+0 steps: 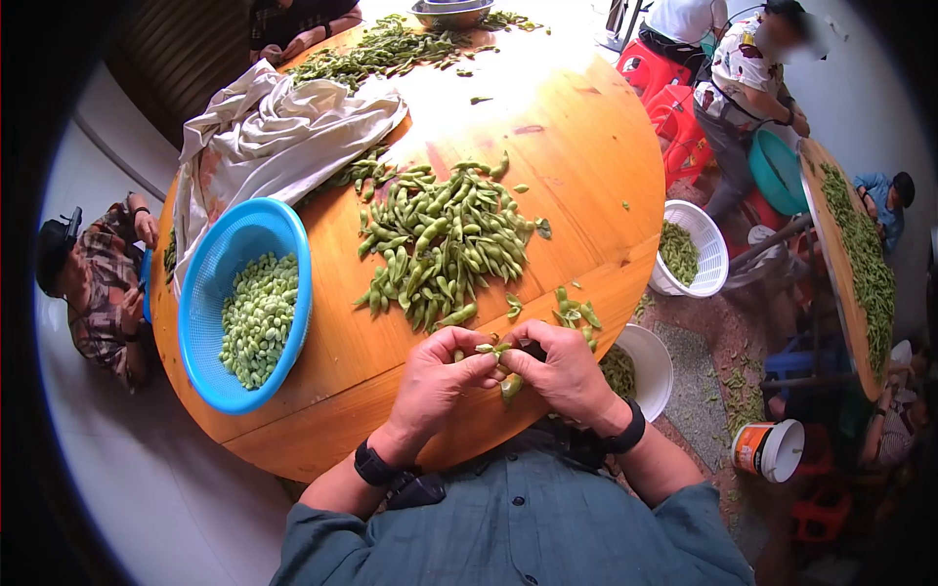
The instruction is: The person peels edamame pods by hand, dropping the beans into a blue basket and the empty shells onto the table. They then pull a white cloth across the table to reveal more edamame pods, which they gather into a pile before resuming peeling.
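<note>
Over the near edge of a round wooden table point(586, 176), my left hand point(436, 376) and my right hand point(562, 371) meet fingertip to fingertip. Between them they pinch a green soybean pod point(494, 348), partly covered by the fingers. Just beyond my hands lies a heap of soybean pods point(440, 244). A few loose pods point(575, 311) rest beside my right hand, near the table edge. To the left stands a blue plastic basket point(301, 322), tilted in view, holding shelled green beans point(259, 322).
A crumpled whitish cloth point(274, 132) lies behind the basket, with more pods point(381, 54) and a metal bowl point(451, 14) farther back. Right of the table stand a white basket point(718, 259), a white bucket point(657, 361) and a tipped pail point(782, 451). Several people sit around.
</note>
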Demonstrator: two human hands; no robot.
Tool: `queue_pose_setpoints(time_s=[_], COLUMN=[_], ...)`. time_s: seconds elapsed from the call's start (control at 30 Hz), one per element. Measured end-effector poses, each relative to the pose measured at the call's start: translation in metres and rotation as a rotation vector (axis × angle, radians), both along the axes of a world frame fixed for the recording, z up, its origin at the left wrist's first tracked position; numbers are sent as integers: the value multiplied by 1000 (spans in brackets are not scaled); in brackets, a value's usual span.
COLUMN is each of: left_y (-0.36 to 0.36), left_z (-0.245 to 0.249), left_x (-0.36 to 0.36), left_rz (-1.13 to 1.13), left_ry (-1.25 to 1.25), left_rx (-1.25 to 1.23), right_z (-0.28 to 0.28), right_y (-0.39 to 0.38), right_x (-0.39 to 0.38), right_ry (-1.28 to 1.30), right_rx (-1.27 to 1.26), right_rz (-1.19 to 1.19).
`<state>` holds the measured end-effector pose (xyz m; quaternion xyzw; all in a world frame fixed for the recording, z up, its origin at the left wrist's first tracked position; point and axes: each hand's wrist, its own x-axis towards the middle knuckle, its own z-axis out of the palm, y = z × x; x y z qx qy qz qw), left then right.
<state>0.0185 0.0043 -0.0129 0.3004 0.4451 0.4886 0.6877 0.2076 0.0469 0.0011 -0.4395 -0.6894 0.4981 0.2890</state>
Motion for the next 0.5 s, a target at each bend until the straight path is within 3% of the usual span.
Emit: queue_pose_setpoints(time_s=[0.4, 0.5], left_y=[1, 0], left_z=[5, 4], left_x=[-10, -8], left_rz=[-59, -105], left_ry=[-118, -89], left_rx=[-147, -146], right_z=[0, 1], right_y=[-2, -4], right_x=[-4, -8], right_ry=[57, 2], right_rx=[-18, 99], right_rz=[-66, -112])
